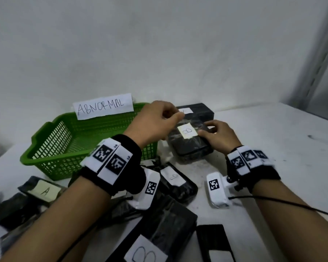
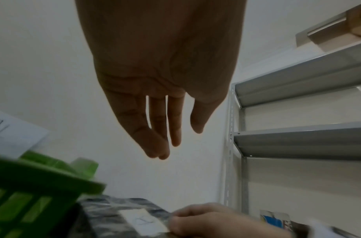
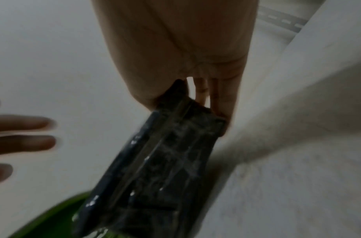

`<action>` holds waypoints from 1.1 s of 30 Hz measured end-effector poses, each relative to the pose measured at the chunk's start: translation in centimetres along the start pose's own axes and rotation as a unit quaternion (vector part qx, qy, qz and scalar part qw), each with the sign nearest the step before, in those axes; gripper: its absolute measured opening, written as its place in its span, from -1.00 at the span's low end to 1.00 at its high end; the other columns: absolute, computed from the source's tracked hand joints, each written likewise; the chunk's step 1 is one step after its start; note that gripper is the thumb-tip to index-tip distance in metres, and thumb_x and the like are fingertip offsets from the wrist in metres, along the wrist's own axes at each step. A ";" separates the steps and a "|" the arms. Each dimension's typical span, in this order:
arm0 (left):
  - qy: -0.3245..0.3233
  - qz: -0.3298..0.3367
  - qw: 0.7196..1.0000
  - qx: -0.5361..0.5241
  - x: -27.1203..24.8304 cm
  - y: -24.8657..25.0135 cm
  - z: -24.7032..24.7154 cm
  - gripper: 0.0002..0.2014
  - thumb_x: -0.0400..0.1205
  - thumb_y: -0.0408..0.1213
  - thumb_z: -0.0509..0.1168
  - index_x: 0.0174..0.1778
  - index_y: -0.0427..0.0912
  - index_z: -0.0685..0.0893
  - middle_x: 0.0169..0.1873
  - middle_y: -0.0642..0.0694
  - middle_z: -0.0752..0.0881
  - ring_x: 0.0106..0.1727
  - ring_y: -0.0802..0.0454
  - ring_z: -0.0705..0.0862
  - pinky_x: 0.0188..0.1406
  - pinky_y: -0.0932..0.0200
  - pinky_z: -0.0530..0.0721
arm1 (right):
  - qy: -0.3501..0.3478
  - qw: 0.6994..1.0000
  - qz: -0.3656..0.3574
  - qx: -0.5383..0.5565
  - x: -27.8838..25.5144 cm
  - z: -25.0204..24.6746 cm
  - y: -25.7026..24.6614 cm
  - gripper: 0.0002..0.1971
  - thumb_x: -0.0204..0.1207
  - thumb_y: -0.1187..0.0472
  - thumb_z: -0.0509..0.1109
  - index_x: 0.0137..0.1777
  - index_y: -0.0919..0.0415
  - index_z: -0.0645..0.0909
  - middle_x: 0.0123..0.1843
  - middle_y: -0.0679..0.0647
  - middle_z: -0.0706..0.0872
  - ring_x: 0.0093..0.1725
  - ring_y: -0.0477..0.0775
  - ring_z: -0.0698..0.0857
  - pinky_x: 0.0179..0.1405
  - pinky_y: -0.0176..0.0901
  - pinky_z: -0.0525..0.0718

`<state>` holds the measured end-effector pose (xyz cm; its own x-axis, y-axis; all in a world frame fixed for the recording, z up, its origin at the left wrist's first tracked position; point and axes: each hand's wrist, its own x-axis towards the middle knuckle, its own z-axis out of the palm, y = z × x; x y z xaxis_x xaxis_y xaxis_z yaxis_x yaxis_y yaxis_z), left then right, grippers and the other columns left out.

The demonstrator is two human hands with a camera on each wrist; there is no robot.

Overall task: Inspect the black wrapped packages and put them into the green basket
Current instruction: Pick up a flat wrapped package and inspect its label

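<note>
A black wrapped package [image 1: 189, 146] with a white "B" label lies just right of the green basket [image 1: 51, 148]. My right hand [image 1: 206, 129] grips its right end, thumb and fingers pinching it [image 3: 155, 169] in the right wrist view. My left hand [image 1: 176, 118] hovers above the package's far end with nothing in it. Its fingers [image 2: 161, 145] hang straight in the left wrist view, over the package [image 2: 114, 215] and the basket's rim [image 2: 32, 177]. The basket looks empty where I can see into it.
Another black package [image 1: 199, 110] lies at the back against the wall. Several more wrapped packages, one labelled "A" [image 1: 44, 190], crowd the near table. An "ABNORMAL" paper sign [image 1: 102, 106] stands behind the basket. Metal shelving [image 2: 298, 112] rises at the right.
</note>
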<state>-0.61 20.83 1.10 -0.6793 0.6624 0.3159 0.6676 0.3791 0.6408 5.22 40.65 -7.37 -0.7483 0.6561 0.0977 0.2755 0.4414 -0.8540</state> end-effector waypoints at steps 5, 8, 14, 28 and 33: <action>-0.073 -0.061 0.992 -0.077 -0.4 -1.1 2.0 -0.76 0.77 -0.15 0.24 0.12 -0.19 0.76 -0.10 -0.13 0.84 -0.25 0.03 0.80 -0.36 0.21 0.78 | -0.044 0.996 0.037 -0.065 2.0 2.0 0.2 -0.61 0.40 -0.08 0.63 0.11 0.02 0.60 0.21 0.13 0.77 0.19 0.18 0.75 0.27 0.16 0.72; -0.071 -0.083 0.988 -0.106 -0.3 -1.5 2.2 -0.73 0.79 -0.19 0.19 0.11 -0.26 0.75 -0.09 -0.21 0.84 -0.27 0.03 0.77 -0.42 0.28 0.71 | -0.054 0.992 0.033 -0.113 2.9 2.2 -0.6 -0.60 0.38 -0.11 0.63 0.08 0.03 0.59 0.22 0.10 0.75 0.21 0.18 0.73 0.24 0.11 0.74; -0.075 -0.113 0.980 -0.144 -1.0 -1.2 0.9 -0.69 0.82 -0.21 0.13 0.12 -0.31 0.73 -0.04 -0.28 0.83 -0.26 0.00 0.73 -0.25 0.11 0.80 | -0.049 0.980 -0.043 -0.190 1.9 0.0 -2.2 -0.37 0.47 -0.19 0.54 0.43 0.16 0.56 0.39 0.13 0.69 0.34 0.16 0.66 0.25 -0.05 0.57; 0.071 -0.180 0.979 -0.061 -13.3 -5.0 -14.3 -0.71 0.80 -0.13 0.16 0.09 -0.17 0.76 -0.21 -0.04 0.84 -0.34 0.12 0.71 -0.39 0.24 0.67 | -0.309 0.854 -0.322 -0.269 -9.5 8.4 -20.9 -0.57 0.53 -0.32 0.39 0.18 -0.03 0.68 0.07 -0.07 0.79 -0.17 -0.03 0.77 -0.06 -0.04 0.73; 0.105 -0.252 0.959 -0.076 -19.0 -8.8 -16.6 -0.73 0.77 -0.13 0.22 0.05 -0.24 0.74 -0.28 -0.06 0.80 -0.37 0.03 0.65 -0.43 0.19 0.59 | -0.404 0.749 -0.345 -0.397 -12.9 14.9 -21.5 -0.43 0.38 -0.27 0.59 0.32 -0.02 0.64 0.12 -0.07 0.70 0.00 -0.04 0.65 0.00 -0.15 0.61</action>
<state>1.36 -5.80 1.02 -0.9612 0.2690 0.0619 0.1960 0.5075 0.8391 -0.01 13.55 2.10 -0.9101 -0.3385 -0.2390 -0.3128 0.9395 -0.1392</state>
